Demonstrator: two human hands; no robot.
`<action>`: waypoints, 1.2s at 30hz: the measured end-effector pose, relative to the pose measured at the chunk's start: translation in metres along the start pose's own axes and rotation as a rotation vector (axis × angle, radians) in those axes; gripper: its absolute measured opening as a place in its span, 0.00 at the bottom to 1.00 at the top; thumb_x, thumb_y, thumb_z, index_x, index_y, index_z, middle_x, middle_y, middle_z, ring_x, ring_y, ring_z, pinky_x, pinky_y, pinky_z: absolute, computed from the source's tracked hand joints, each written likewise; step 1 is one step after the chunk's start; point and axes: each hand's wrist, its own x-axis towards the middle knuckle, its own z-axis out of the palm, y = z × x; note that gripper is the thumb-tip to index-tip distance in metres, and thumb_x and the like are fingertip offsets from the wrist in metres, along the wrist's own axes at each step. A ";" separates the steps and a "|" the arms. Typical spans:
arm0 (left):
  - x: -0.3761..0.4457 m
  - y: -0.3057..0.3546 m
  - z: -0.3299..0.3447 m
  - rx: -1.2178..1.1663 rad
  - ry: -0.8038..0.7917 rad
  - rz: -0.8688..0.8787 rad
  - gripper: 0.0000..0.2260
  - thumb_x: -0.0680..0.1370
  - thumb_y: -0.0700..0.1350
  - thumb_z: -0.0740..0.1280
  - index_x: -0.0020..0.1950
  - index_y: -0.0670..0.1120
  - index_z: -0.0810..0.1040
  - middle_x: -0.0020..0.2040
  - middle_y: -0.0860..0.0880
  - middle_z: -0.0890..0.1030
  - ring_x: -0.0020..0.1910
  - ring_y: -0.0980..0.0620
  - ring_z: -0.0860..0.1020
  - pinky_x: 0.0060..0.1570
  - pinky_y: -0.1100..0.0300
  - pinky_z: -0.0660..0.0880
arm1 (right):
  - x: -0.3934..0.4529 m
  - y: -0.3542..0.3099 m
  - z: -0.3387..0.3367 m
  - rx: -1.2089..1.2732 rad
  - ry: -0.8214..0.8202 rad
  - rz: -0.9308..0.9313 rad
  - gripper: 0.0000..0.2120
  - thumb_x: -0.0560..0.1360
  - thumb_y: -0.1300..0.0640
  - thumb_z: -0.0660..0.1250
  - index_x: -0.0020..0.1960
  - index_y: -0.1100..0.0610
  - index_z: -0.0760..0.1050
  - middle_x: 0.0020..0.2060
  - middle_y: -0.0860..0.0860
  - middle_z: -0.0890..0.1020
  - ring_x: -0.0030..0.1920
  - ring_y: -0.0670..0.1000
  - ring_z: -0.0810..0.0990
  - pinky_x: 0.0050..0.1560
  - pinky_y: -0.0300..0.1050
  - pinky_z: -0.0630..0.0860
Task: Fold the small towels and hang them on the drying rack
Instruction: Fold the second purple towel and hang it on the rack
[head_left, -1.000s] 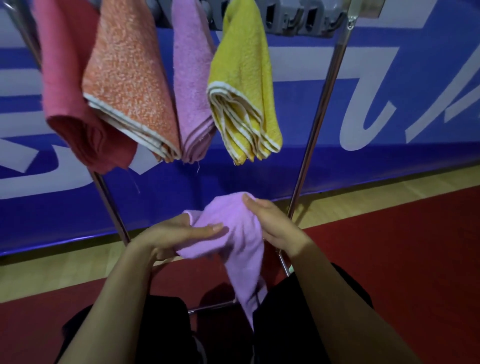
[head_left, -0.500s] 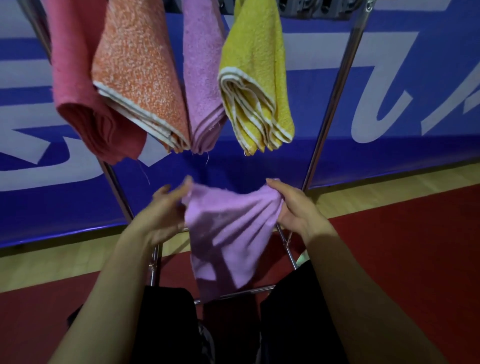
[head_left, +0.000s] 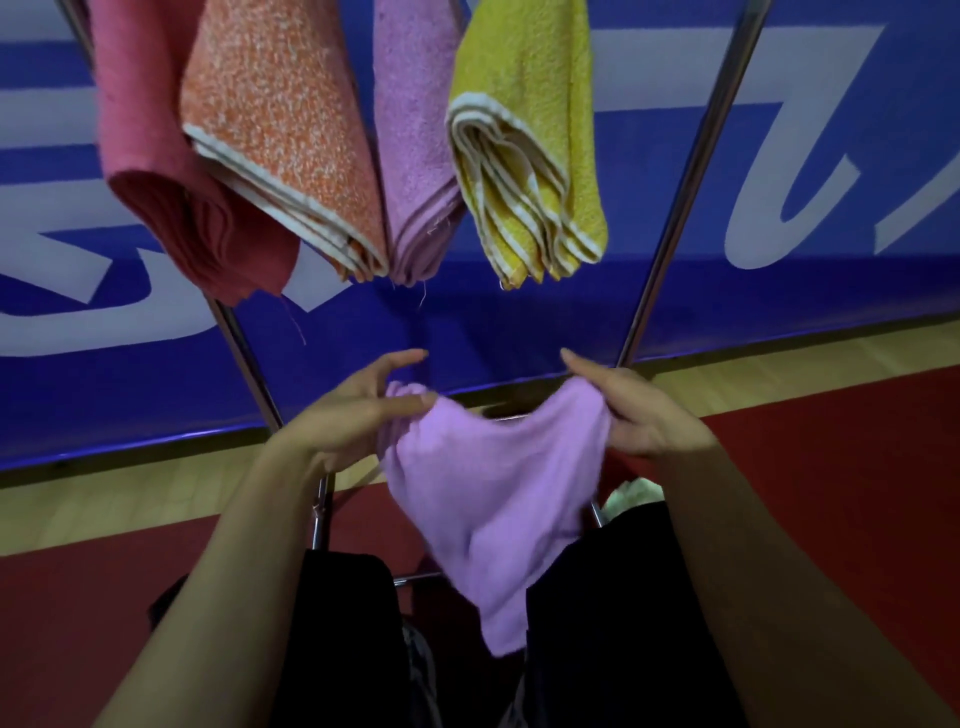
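Observation:
A small lilac towel (head_left: 493, 499) hangs loose between my hands at chest height, sagging to a point below. My left hand (head_left: 353, 410) pinches its left top corner with thumb and fingers, index finger raised. My right hand (head_left: 639, 415) grips its right top corner. Above them several folded towels hang from the drying rack: a red towel (head_left: 171, 171), an orange speckled towel (head_left: 280, 135), a purple towel (head_left: 415, 156) and a yellow towel (head_left: 530, 145). The rack's top bar is out of view.
The rack's metal legs (head_left: 680, 197) slant down on both sides, with a crossbar (head_left: 415, 578) low near my black trousers (head_left: 337, 649). A blue banner (head_left: 831, 291) stands behind. Wooden floor strip and red mat (head_left: 857, 493) lie below. Something pale (head_left: 631, 496) lies by my right forearm.
My hands have drawn apart, spreading the bunched lilac towel wider between them. The view has tilted, so the hanging towels appear higher and closer.

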 end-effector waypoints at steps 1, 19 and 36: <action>0.002 0.002 -0.002 -0.057 0.072 0.036 0.23 0.80 0.37 0.70 0.74 0.49 0.73 0.63 0.38 0.82 0.52 0.47 0.84 0.47 0.54 0.83 | 0.002 -0.005 -0.004 0.178 -0.033 -0.015 0.15 0.80 0.48 0.69 0.45 0.60 0.82 0.39 0.59 0.86 0.41 0.55 0.86 0.47 0.48 0.84; 0.006 0.000 -0.023 -0.186 0.523 0.115 0.12 0.85 0.39 0.63 0.67 0.49 0.78 0.50 0.41 0.80 0.43 0.44 0.78 0.41 0.50 0.77 | 0.010 -0.001 -0.020 -0.006 0.356 -0.265 0.14 0.78 0.61 0.72 0.63 0.57 0.76 0.41 0.54 0.82 0.36 0.48 0.81 0.32 0.39 0.77; 0.008 -0.024 -0.067 0.729 0.356 -0.209 0.13 0.77 0.47 0.76 0.60 0.48 0.81 0.56 0.42 0.84 0.52 0.41 0.83 0.55 0.45 0.82 | -0.013 -0.008 0.007 -0.142 0.168 -0.615 0.13 0.81 0.59 0.69 0.65 0.56 0.78 0.37 0.50 0.82 0.42 0.48 0.78 0.46 0.45 0.75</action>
